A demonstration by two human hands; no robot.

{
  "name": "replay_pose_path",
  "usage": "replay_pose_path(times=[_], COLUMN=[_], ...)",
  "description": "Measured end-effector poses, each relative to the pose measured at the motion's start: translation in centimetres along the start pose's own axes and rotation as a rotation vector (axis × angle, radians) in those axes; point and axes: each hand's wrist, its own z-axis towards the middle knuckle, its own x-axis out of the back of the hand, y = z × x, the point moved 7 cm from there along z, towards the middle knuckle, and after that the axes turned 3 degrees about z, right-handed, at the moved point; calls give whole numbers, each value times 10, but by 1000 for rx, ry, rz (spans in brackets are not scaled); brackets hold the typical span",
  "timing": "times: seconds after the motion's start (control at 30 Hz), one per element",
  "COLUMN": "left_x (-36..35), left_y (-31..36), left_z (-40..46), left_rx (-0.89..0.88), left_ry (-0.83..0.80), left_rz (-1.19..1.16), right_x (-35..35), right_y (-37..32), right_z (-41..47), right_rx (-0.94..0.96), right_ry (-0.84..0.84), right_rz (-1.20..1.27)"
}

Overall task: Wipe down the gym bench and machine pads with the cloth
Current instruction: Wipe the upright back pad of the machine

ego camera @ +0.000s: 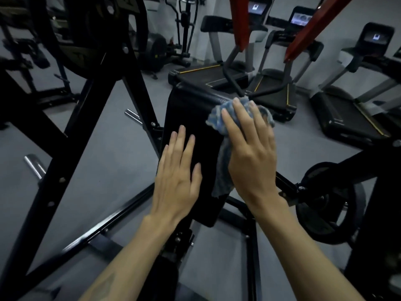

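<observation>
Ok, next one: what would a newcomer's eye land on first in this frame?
The two bare hands at centre: the right hand presses a blue cloth onto the top of a black machine pad, while the left hand lies flat on the pad beside it. Next, two red bars slant in at the top right, with treadmills lined up behind.

Blue cloth (225,118) on black pad (191,109).

Dim gym, grey floor (112,153), treadmills (347,118) along pale wall (347,18), black machine frame (86,118), red beams (240,22)
</observation>
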Motion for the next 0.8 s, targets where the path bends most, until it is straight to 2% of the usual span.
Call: replay_pose_path(times=[0.07,0.23,0.43,0.6,0.8], left_x=[0,6,16,23,29], left_y=[4,7,-1,-7,-12], left_z=[-2,-1,5,13,20], left_rx=[19,56,108,131,148], left_ry=[-30,-68,-97,-127,-146], left_rz=[-9,-12,-6,20,36], right_x=[9,-9,-5,-26,-21], right_y=[2,-9,-11,-27,-25], right_z=[-7,39,18,49,38], right_rx=[7,-47,126,54,140], right_ry=[-23,-38,-83,-111,-177], right_rz=[15,-20,-26,-45,-28])
